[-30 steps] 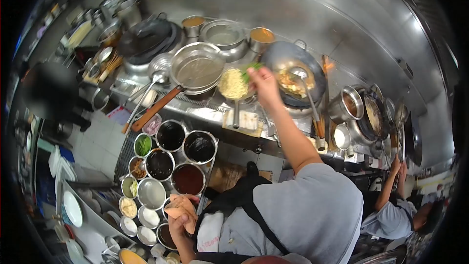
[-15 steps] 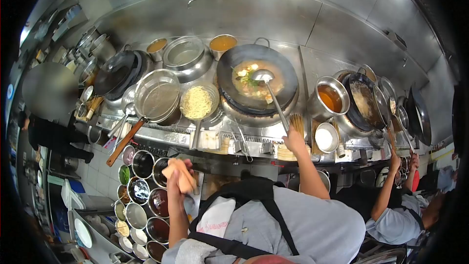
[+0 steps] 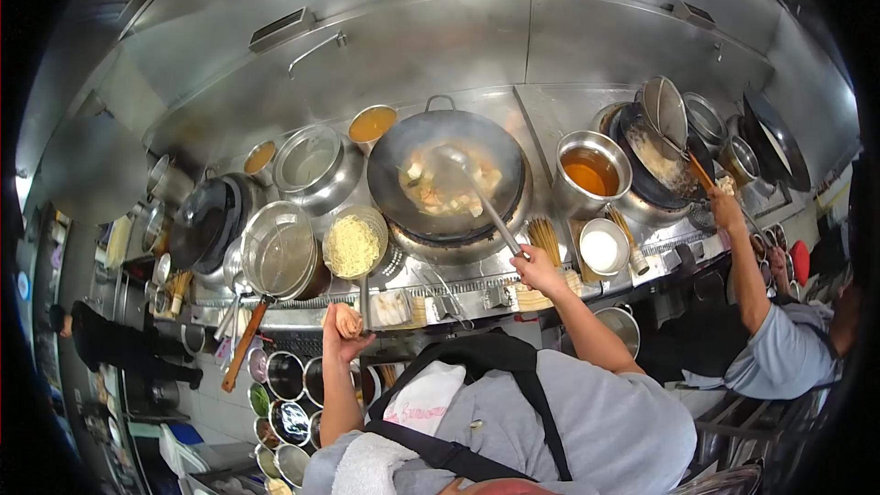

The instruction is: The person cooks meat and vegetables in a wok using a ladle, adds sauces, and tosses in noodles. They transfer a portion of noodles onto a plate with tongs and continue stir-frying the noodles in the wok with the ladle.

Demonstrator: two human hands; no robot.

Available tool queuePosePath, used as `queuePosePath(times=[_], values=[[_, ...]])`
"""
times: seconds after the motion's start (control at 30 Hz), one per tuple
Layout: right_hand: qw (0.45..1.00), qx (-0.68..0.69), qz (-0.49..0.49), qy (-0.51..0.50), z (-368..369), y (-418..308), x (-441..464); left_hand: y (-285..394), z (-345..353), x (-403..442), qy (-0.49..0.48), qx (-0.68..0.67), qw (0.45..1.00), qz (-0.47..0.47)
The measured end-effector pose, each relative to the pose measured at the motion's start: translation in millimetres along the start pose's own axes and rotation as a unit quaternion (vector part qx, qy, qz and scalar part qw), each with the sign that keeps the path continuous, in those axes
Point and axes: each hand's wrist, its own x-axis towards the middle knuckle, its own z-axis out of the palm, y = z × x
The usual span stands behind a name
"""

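My right hand (image 3: 541, 273) is closed round the long handle of a steel ladle (image 3: 496, 217). The ladle's bowl rests in the wok (image 3: 385, 151), among broth with pale chunks and greens (image 3: 435, 188). Steam blurs part of the wok. My left hand (image 3: 341, 341) is closed on a bunched peach-coloured cloth (image 3: 346, 319). It is beside the handle of a strainer (image 3: 364, 305) that holds yellow noodles (image 3: 352, 246); whether the cloth touches that handle I cannot tell.
A pot of amber liquid (image 3: 589, 171) and a bowl of white contents (image 3: 601, 249) stand right of the wok. Bamboo brushes (image 3: 544, 238) are near the counter edge. Sauce containers (image 3: 285, 374) sit at lower left. A co-worker (image 3: 779, 339) holds a strainer (image 3: 664, 112) over another wok at right.
My left hand with the cloth has moved up to the counter edge beside the noodle strainer's handle. The ladle stays in the wok. The co-worker's strainer has risen, and the view has shifted.
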Motion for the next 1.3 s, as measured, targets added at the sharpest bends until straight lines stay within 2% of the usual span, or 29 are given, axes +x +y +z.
queuePosePath(times=[0.03,0.1,0.17,0.2,0.27,0.33,0.37,0.4,0.43,0.47,0.53,0.6,0.67,0.73,0.8,0.87,0.93,1.03,1.13,1.17,1.2,1.23,1.3], values=[[1.0,0.005,-0.001,0.007,9,2,-2,6,-13,15,-0.032,-0.058,0.997,-0.046],[0.996,-0.032,-0.019,0.079,22,3,-5,13,-10,23,-0.075,-0.057,0.994,-0.053],[0.997,-0.033,0.005,0.067,31,-7,-15,12,8,21,-0.139,-0.1,0.981,-0.089],[0.998,-0.035,0.029,0.05,34,-14,-19,6,9,38,-0.208,-0.116,0.968,-0.075],[0.999,-0.02,0.041,-0.005,33,-28,-35,-1,-2,81,-0.211,-0.181,0.957,-0.087],[0.995,0.049,0.076,-0.052,36,-41,-54,-1,-1,85,-0.199,-0.173,0.959,-0.099],[0.995,0.053,0.076,-0.047,35,-41,-55,-2,-6,88,-0.198,-0.113,0.971,-0.067],[0.986,0.088,0.121,-0.069,32,-41,-54,-2,-9,90,-0.196,-0.052,0.979,-0.033],[0.974,0.122,0.166,-0.092,29,-43,-52,-2,-1,64,-0.152,-0.007,0.988,-0.017],[0.978,0.105,0.157,-0.085,27,-46,-51,-4,-16,61,-0.151,-0.001,0.988,-0.018],[0.987,0.091,0.126,-0.045,31,-36,-45,-10,-58,51,-0.191,-0.008,0.978,-0.089],[0.99,0.106,0.095,-0.012,40,-39,-45,-6,-43,-20,-0.07,0.074,0.995,0.0],[0.991,0.113,0.068,0.023,47,-28,-43,1,-52,-64,-0.049,0.079,0.995,-0.04],[0.987,-0.04,-0.057,0.147,58,4,-30,6,-43,-102,-0.048,0.09,0.995,0.001],[0.992,0.006,-0.028,0.126,49,6,-32,21,-29,-120,-0.069,0.135,0.988,0.022],[0.979,0.17,0.109,0.018,29,-18,-42,37,-28,-102,-0.07,0.185,0.979,0.05],[0.983,0.154,0.101,0.006,33,-26,-57,55,-1,-79,-0.089,0.229,0.967,0.068],[0.983,0.176,0.043,0.021,49,-34,-89,73,84,-63,-0.13,0.293,0.933,0.162],[0.958,0.284,0.045,-0.018,54,-57,-122,82,144,-35,-0.154,0.358,0.905,0.173],[0.957,0.288,0.037,-0.013,56,-60,-122,80,163,-32,-0.16,0.352,0.9,0.201],[0.95,0.308,0.051,-0.031,57,-63,-120,80,173,-14,-0.159,0.373,0.898,0.173],[0.941,0.328,0.063,-0.047,60,-65,-117,76,183,-4,-0.166,0.394,0.884,0.189],[0.951,0.301,0.046,-0.054,76,-53,-71,66,206,21,-0.184,0.424,0.863,0.202]])
